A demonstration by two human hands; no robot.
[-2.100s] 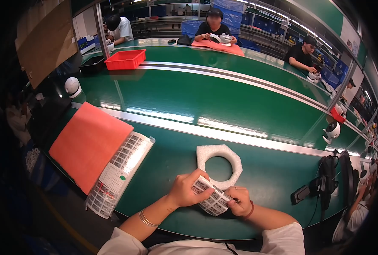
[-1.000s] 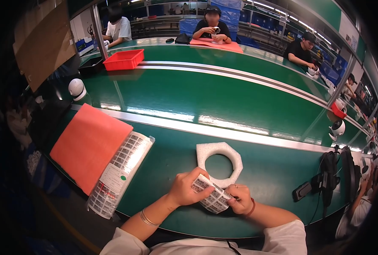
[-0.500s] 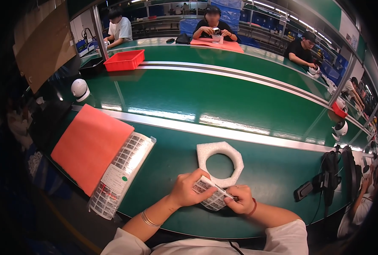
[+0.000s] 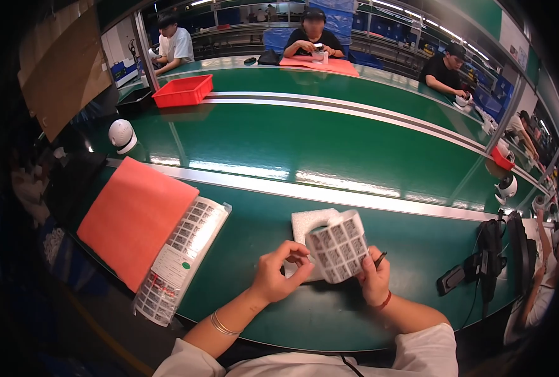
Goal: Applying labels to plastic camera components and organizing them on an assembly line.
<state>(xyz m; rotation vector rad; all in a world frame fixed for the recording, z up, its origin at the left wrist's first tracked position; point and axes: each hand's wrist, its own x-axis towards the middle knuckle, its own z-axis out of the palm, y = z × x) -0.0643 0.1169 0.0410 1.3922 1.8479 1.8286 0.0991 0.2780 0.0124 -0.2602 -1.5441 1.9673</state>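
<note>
My right hand (image 4: 374, 279) holds a curled white sheet of small square printed labels (image 4: 339, 245), lifted upright above the green table (image 4: 248, 251), with a thin dark tool (image 4: 380, 257) sticking out between its fingers. My left hand (image 4: 279, 270) is beside the sheet's lower left corner, thumb and forefinger pinched together; whether a label is between them is too small to tell. A white foam ring (image 4: 304, 223) lies on the table behind the sheet, mostly hidden by it.
An orange pad (image 4: 135, 217) and a long label sheet (image 4: 179, 257) lie at the left. A white dome camera (image 4: 122, 135) and red bin (image 4: 182, 90) stand farther back. A black scanner with cable (image 4: 474, 270) lies at right. Other people work at far benches.
The label sheet, earlier held low over the foam ring by both hands, is now raised upright in my right hand. My left hand has come off it and pinches beside it.
</note>
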